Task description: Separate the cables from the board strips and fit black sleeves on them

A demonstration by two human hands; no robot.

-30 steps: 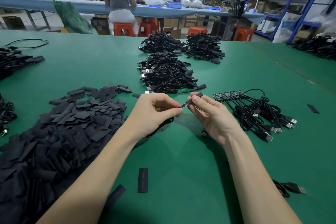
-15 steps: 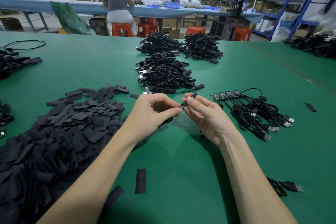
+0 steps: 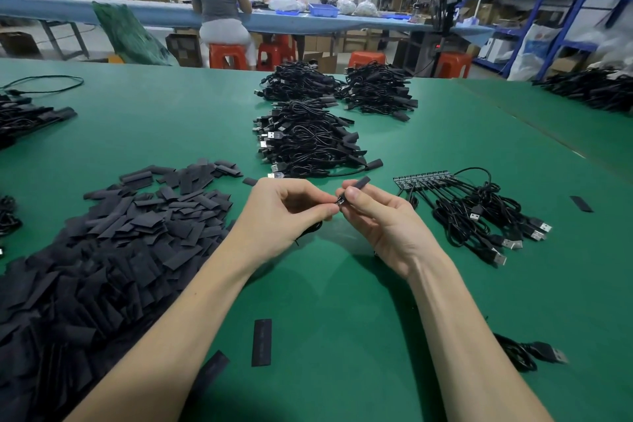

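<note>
Barely shifted since before, both hands meet above the table.
Left hand pinches the cable end; right hand fingers grip a black sleeve beside it.

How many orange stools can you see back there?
4: one under the seated person in grey, one right beside it, one further right, one near the blue shelves. More may be hidden.

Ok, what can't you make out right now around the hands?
- Head view: cable end between left hand and right hand, covered by fingertips, too small.
- Whether the black sleeve is on the cable yet: hidden by right fingers.
- Sleeve pile: cut off by the left edge.
</note>
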